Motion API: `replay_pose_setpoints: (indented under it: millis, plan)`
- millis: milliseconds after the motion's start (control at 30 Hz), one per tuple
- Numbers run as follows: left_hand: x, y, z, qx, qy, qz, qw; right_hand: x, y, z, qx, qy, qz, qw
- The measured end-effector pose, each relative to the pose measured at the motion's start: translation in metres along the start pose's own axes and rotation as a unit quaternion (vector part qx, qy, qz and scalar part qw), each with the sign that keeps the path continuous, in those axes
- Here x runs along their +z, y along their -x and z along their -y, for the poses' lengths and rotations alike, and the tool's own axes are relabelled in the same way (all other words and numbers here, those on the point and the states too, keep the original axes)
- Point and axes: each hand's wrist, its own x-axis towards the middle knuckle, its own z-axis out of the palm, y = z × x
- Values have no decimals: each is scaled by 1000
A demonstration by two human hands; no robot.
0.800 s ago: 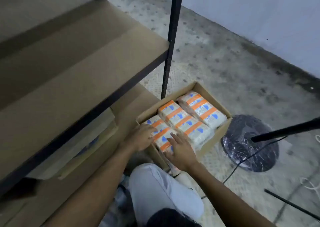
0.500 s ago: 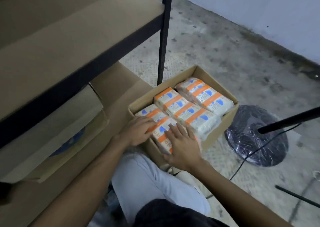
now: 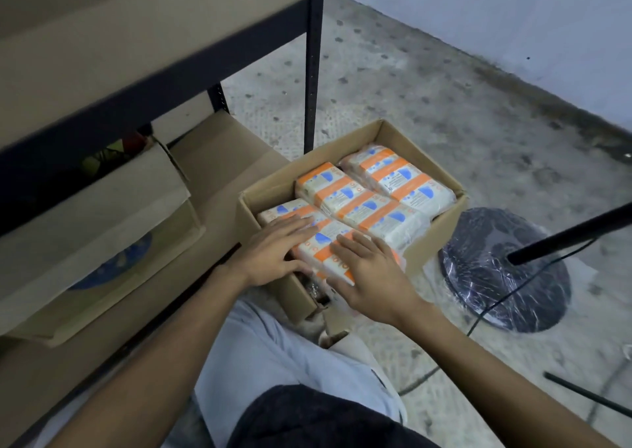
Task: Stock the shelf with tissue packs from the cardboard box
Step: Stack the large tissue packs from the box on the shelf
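1. One open cardboard box (image 3: 434, 232) sits on the floor (image 3: 427, 105), just beside the front post (image 3: 313, 61) of the shelf (image 3: 143, 37).
2. Three rows of tissue packs show in the box, all wrapped in clear film with orange bands and blue marks.
3. The far row (image 3: 398, 181) lies along the box's right wall and shows about three packs side by side.
4. The middle row (image 3: 359, 208) shows about four packs; the exact count is hard to tell under the film.
5. The near row (image 3: 325, 242) lies along the box's left wall, mostly under the hands, so its count cannot be told.
6. The left hand (image 3: 273, 252) lies flat on the near row at the box's left corner, fingers spread and stretched forward, thumb down over the box's front edge.
7. The right hand (image 3: 369, 273) lies flat on the front end of the near row, fingers spread, palm over the box's front edge.
8. Neither hand is closed around a pack; both press on top, held wide.
9. The shelf has two boards in view: the upper one is bare cardboard-brown, the lower one (image 3: 219, 160) carries one brown carton (image 3: 102, 215) with a blue mark, set back from the front edge.
10. One round black base (image 3: 506, 273) wrapped in film stands on the floor right of the box, with one black pole (image 3: 574, 235) rising from it and one cable (image 3: 496, 304) trailing over it.
11. The person's knee (image 3: 273, 355) in pale trousers is just in front of the box.
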Motion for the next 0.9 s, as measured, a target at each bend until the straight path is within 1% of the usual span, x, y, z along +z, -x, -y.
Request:
replay_pose_setpoints:
  millis: [100, 200, 333, 500, 700, 800, 900]
  plan:
    - [7, -2, -5, 34, 3, 11, 999, -6, 4, -1, -12, 0, -6, 1000]
    - [8, 0, -16, 8, 63, 6, 998, -10, 7, -3, -16, -8, -15, 1000]
    - [6, 5, -26, 4, 82, -44, 996, -17, 10, -3, -26, -30, -7, 999]
    - [-5, 8, -43, 29, 55, -98, 993, -32, 22, 1, -40, -46, -15, 998]
    - [-35, 13, -65, 56, 21, -166, 984, -58, 38, 13, -54, -6, -78, 995]
    - [-63, 15, -75, 81, 1, -197, 977, -80, 41, 24, -69, 30, -137, 988]
    - [-96, 16, -83, 108, -31, -246, 963, -107, 41, 38, -82, 61, -192, 976]
